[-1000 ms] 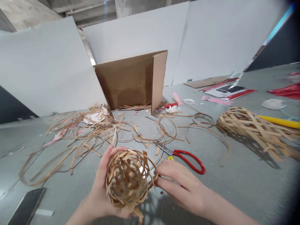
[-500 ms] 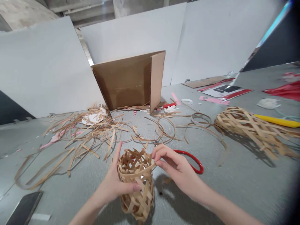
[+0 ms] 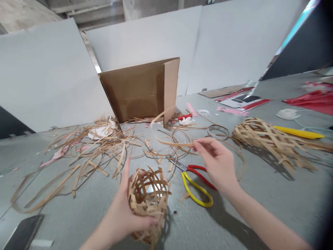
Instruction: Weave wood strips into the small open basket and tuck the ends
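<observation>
My left hand (image 3: 125,208) is wrapped round a small woven basket (image 3: 149,199) of bamboo strips, its thumb across the near side. The basket's open mouth tilts up and away from me, with short strip ends sticking up around the rim. Off to the right, my right hand (image 3: 217,161) pinches the end of a thin bamboo strip (image 3: 171,143), which curves up and to the left in the air, apart from the basket. Below that hand lie scissors (image 3: 184,170) with one red and one yellow handle, blades pointing to the upper left.
Loose strips (image 3: 104,146) litter the surface at left and centre. Behind stands a cardboard box (image 3: 171,90) on its side. At right lie a second woven piece (image 3: 260,133), a yellow tool (image 3: 299,132) and red material (image 3: 312,102). A phone (image 3: 24,231) is at lower left.
My right hand has moved right and up, drawing the strip away from the basket's rim. The scissors show more fully now. The basket's mouth has turned a little in my left hand.
</observation>
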Demonstrator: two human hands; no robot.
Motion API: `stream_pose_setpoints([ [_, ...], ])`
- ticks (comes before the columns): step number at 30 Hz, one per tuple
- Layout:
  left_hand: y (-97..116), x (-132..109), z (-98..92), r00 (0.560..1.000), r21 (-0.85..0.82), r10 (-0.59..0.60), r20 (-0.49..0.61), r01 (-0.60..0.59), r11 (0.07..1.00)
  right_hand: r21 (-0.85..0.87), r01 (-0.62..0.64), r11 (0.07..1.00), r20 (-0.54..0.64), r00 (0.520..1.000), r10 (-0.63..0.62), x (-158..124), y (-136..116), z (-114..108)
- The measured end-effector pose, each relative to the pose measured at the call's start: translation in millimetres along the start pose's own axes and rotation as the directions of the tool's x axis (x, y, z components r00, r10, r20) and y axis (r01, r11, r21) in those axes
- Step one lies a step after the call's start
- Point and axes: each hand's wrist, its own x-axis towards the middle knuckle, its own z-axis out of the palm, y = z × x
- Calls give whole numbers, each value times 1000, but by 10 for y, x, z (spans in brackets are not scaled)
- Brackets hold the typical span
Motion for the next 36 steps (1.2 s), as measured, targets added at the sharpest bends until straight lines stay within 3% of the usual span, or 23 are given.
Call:
stream_pose_setpoints([
  [3,45,12,-77,1000,-65,-22,3,22,998,-95,-3,995,117,993,14,34,237,92],
  [6,89,-3,-124,987,-189,-156,25,158,969,-162,15,987,281,959,32,-3,340,178],
  [11,56,-30,-195,981,-316,-189,53,196,928,-168,85,982,386,922,-14,-135,42,147],
  [13,38,-29,-214,980,-339,-173,94,195,920,-75,80,994,494,869,-33,-249,-140,124],
  [15,40,-20,-216,975,-355,-145,168,197,914,90,7,996,614,787,-61,-383,-284,114],
  [17,49,-4,-205,961,-362,-109,255,200,910,187,-75,980,672,738,-71,-494,-378,111],
  [22,-38,52,-207,925,-340,-87,370,222,914,216,-236,947,757,653,-10,-530,-476,122],
  [26,-184,96,-275,959,-185,-72,273,126,975,188,-295,937,762,646,50,-460,-431,176],
  [30,-123,87,-287,990,127,117,79,-126,984,95,-290,952,797,595,101,-433,-347,217],
  [32,-2,47,-241,970,323,239,43,-239,916,64,-229,971,806,586,85,-439,-342,225],
  [36,211,-37,-83,926,651,344,156,-358,669,46,-157,986,807,588,56,-474,-394,248],
])
